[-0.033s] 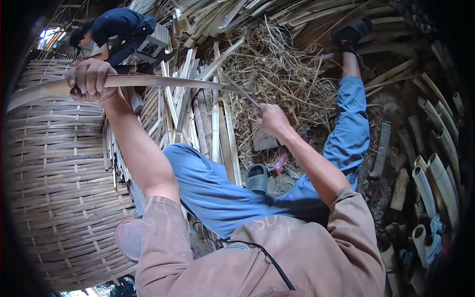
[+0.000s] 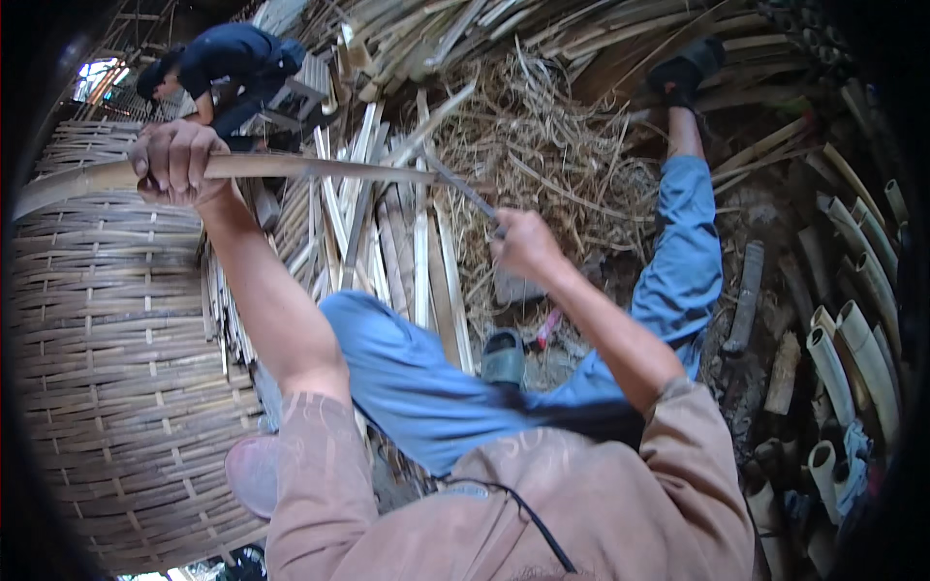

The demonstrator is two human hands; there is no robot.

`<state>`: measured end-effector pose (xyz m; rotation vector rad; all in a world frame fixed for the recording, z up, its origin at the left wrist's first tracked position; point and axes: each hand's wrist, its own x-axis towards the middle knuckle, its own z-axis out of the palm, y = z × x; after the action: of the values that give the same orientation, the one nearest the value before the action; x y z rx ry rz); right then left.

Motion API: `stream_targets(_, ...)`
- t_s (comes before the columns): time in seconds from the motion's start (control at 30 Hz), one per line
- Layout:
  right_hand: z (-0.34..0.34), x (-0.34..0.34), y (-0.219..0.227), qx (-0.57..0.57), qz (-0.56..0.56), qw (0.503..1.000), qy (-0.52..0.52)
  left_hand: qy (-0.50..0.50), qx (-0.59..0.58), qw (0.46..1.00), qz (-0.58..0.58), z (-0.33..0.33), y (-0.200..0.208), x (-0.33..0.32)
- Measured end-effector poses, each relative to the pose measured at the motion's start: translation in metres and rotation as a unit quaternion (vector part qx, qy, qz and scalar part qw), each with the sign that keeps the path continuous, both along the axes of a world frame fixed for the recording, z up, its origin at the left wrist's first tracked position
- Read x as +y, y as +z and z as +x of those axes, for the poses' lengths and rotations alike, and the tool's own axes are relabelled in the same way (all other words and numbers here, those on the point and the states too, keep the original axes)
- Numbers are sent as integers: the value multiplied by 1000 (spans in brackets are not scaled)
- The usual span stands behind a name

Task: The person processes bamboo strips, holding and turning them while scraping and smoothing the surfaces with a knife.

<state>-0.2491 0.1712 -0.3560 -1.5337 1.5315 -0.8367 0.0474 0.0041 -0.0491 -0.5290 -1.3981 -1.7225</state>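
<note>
My left hand (image 2: 181,163) is closed round a long split bamboo strip (image 2: 291,168), held out at the upper left. The strip bends down past the fist at the far left and tapers to the right. In my right hand (image 2: 528,244), near the middle, is a knife (image 2: 463,186). Its narrow blade points up and left and crosses the strip's right end, seemingly touching it. The fist hides most of the knife's handle.
A large woven bamboo panel (image 2: 116,358) fills the left side. Split slats (image 2: 422,261) lie beyond my bent knee. A heap of shavings (image 2: 552,136) sits between them and my stretched leg. Bamboo tubes (image 2: 867,358) stand at right. Another person (image 2: 237,58) bends over at upper left.
My right hand and the knife have shifted slightly left. The left hand has dipped very slightly, still gripping the bamboo strip.
</note>
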Motion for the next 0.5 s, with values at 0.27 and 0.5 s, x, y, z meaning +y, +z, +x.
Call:
stream_targets(0.27,-47,27,-164,119,96,985,-75,-33,20,999,0,-18,-6,-15)
stream_targets(0.5,1,18,-68,-44,80,995,-36,-26,4,1000,-8,-2,7,-22)
